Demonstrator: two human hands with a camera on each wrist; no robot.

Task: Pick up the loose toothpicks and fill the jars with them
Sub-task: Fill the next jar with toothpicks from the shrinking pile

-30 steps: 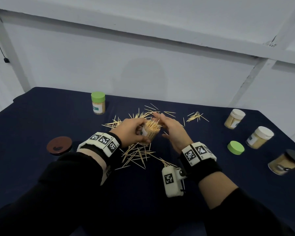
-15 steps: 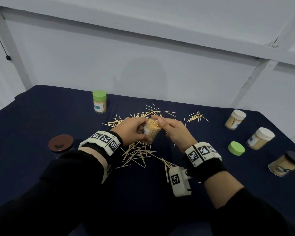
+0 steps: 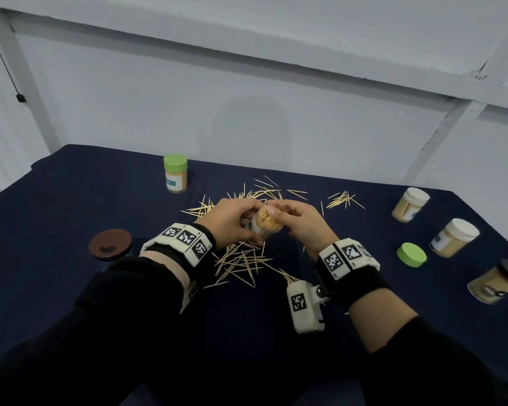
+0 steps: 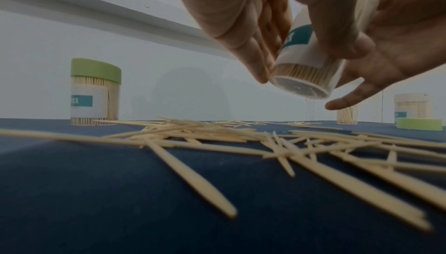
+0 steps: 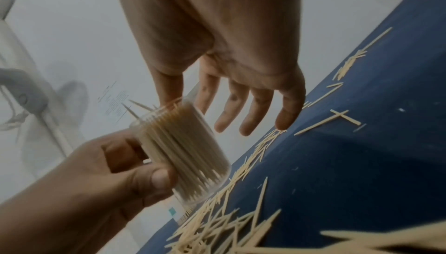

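We hold the open jar (image 3: 267,226) tilted above the loose toothpicks (image 3: 241,260), our left hand (image 3: 232,222) wrapped round its labelled wall. It is packed nearly full, a few tips standing proud at the mouth. Our right hand (image 3: 298,222) touches the rim with thumb and forefinger, the other fingers spread and relaxed, gripping nothing we can see. The jar looks light, with a smooth clear wall, so the label band is the place to grip. The toothpicks are thin, stiff and easily snapped; pinch them in small aligned bunches. Right of the jar lies a green lid (image 3: 411,254) on the surface (image 3: 56,215).
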